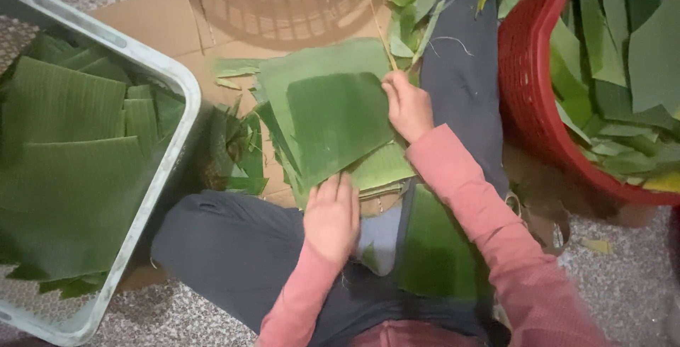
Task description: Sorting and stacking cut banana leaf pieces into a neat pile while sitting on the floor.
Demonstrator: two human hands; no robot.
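Note:
A stack of cut green banana-leaf pieces (333, 117) lies on flattened cardboard (166, 25) between my legs. The top piece is a dark green square, tilted. My left hand (331, 216) rests flat with its fingertips on the near edge of the stack. My right hand (407, 106) presses its fingers on the right edge of the top leaf. Both arms wear pink sleeves. Another leaf piece (435, 244) lies on my lap in dark trousers.
A grey plastic tray (170, 145) at the left holds stacked cut leaves. A red basket (528, 99) at the right is full of leaf pieces. Leaf scraps (237, 152) lie beside the stack. Another basket's rim shows at the top, with loose leaves (411, 0) nearby.

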